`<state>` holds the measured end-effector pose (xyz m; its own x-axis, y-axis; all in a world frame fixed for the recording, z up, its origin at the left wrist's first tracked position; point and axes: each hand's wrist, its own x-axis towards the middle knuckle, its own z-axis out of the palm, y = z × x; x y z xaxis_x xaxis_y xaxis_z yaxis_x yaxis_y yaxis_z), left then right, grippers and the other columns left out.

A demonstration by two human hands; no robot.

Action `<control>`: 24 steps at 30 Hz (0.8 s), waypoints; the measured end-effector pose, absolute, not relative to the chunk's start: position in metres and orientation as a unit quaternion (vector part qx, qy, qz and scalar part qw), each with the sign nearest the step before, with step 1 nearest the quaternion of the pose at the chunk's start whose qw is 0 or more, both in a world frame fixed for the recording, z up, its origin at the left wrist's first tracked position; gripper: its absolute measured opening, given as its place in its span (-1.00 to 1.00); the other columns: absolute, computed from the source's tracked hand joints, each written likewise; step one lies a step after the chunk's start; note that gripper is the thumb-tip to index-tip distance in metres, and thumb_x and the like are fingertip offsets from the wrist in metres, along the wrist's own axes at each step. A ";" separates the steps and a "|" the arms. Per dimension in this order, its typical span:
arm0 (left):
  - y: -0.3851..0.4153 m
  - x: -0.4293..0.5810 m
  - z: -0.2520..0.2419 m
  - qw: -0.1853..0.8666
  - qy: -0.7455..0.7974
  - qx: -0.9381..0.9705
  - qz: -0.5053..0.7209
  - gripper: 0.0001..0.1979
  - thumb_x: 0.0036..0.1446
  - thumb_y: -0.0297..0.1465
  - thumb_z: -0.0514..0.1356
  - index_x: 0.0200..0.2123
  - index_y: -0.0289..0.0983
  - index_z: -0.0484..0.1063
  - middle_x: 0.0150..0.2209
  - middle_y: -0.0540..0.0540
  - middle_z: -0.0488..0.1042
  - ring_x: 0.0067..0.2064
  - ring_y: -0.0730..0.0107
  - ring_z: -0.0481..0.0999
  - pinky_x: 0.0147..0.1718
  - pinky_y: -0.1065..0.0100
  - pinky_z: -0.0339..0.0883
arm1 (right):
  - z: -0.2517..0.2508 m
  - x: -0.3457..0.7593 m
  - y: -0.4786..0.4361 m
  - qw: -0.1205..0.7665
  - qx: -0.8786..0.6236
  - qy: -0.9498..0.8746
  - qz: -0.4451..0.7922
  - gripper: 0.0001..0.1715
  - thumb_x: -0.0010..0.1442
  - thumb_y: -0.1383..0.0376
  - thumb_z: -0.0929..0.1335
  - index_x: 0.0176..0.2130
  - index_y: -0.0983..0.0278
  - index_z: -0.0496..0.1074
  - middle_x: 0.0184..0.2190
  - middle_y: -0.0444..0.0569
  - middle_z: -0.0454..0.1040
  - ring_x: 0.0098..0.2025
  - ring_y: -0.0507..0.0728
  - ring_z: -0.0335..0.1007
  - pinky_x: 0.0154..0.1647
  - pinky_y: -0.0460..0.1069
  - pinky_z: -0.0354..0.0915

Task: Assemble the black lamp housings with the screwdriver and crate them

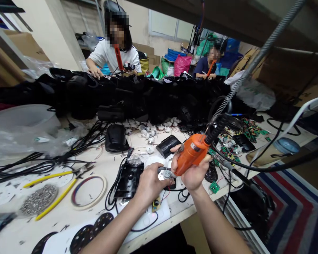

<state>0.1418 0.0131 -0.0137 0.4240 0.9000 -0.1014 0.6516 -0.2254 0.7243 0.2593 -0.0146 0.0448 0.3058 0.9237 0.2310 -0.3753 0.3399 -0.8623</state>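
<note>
My right hand (194, 176) is wrapped round an orange electric screwdriver (191, 152), which hangs on a coiled spring and is tilted with its tip toward my left hand. Between the fingers of my left hand (151, 181) is a small round grey-white part (166, 174), perhaps a small motor; its exact kind is unclear. The screwdriver's front end is close to this part; I cannot tell if they touch. A black plastic housing (128, 180) lies beside my left hand, with a black cable along it. Below the hands is a small yellowish circuit board (156, 204).
At left lie yellow-handled pliers (55, 197), a pile of screws (39, 199) and a tape roll (103, 190). Black housings (148, 95) are heaped across the back. Green circuit boards (250, 130) and a jar (274, 151) stand at right. Two people work opposite.
</note>
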 end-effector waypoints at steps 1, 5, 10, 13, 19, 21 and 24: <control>0.013 0.142 -0.013 0.360 0.508 0.763 0.172 -0.53 -0.14 -0.29 0.39 -0.11 -0.27 0.45 -0.12 -0.17 0.55 -0.05 0.10 0.49 -0.10 0.25 0.28 | 0.045 0.259 -0.015 0.722 -0.361 -0.381 0.450 -0.12 -0.14 -0.45 0.19 -0.41 0.26 0.44 -0.79 -0.18 0.25 -0.77 0.04 0.13 -0.76 -0.06 0.12; 0.013 0.144 -0.010 0.358 0.521 0.758 0.163 -0.58 -0.12 -0.31 0.37 -0.13 -0.25 0.46 -0.16 -0.13 0.55 -0.08 0.13 0.50 -0.13 0.26 0.28 | 0.043 0.259 -0.013 0.716 -0.367 -0.376 0.459 -0.12 -0.15 -0.46 0.19 -0.41 0.25 0.44 -0.78 -0.17 0.26 -0.73 0.08 0.21 -0.74 -0.04 0.18; 0.012 0.144 -0.007 0.360 0.530 0.752 0.154 -0.56 -0.13 -0.31 0.37 -0.12 -0.26 0.45 -0.17 -0.13 0.55 -0.11 0.12 0.51 -0.16 0.26 0.29 | 0.040 0.259 -0.009 0.707 -0.369 -0.378 0.470 -0.04 -0.17 -0.48 0.16 -0.40 0.29 0.45 -0.78 -0.16 0.27 -0.70 0.09 0.25 -0.73 -0.05 0.20; 0.011 0.144 -0.006 0.356 0.534 0.752 0.150 -0.58 -0.11 -0.32 0.36 -0.13 -0.28 0.44 -0.17 -0.15 0.54 -0.11 0.11 0.51 -0.17 0.26 0.29 | 0.035 0.259 -0.007 0.691 -0.379 -0.376 0.487 0.00 -0.18 -0.50 0.12 -0.43 0.31 0.45 -0.82 -0.17 0.21 -0.74 0.07 0.20 -0.74 -0.05 0.17; 0.013 0.145 -0.005 0.351 0.532 0.757 0.140 -0.63 -0.11 -0.34 0.35 -0.18 -0.29 0.46 -0.21 -0.15 0.54 -0.09 0.11 0.51 -0.13 0.25 0.30 | 0.032 0.257 -0.009 0.692 -0.376 -0.405 0.464 -0.03 -0.13 -0.47 0.15 -0.42 0.34 0.47 -0.79 -0.17 0.22 -0.73 0.02 0.12 -0.71 -0.07 0.09; 0.015 0.143 -0.004 0.351 0.512 0.772 0.138 -0.56 -0.14 -0.35 0.37 -0.13 -0.29 0.46 -0.14 -0.17 0.53 -0.02 0.08 0.48 -0.06 0.21 0.30 | 0.039 0.259 -0.014 0.703 -0.367 -0.403 0.457 -0.04 -0.11 -0.46 0.16 -0.40 0.33 0.47 -0.79 -0.17 0.23 -0.73 0.02 0.11 -0.70 -0.07 0.10; 0.018 0.136 0.000 0.338 0.466 0.802 0.161 -0.43 -0.17 -0.38 0.38 -0.01 -0.24 0.42 0.05 -0.18 0.43 0.11 0.05 0.38 0.08 0.15 0.23 | 0.051 0.265 -0.027 0.730 -0.346 -0.387 0.445 -0.05 -0.11 -0.45 0.16 -0.32 0.30 0.48 -0.75 -0.14 0.30 -0.73 0.04 0.12 -0.72 -0.05 0.11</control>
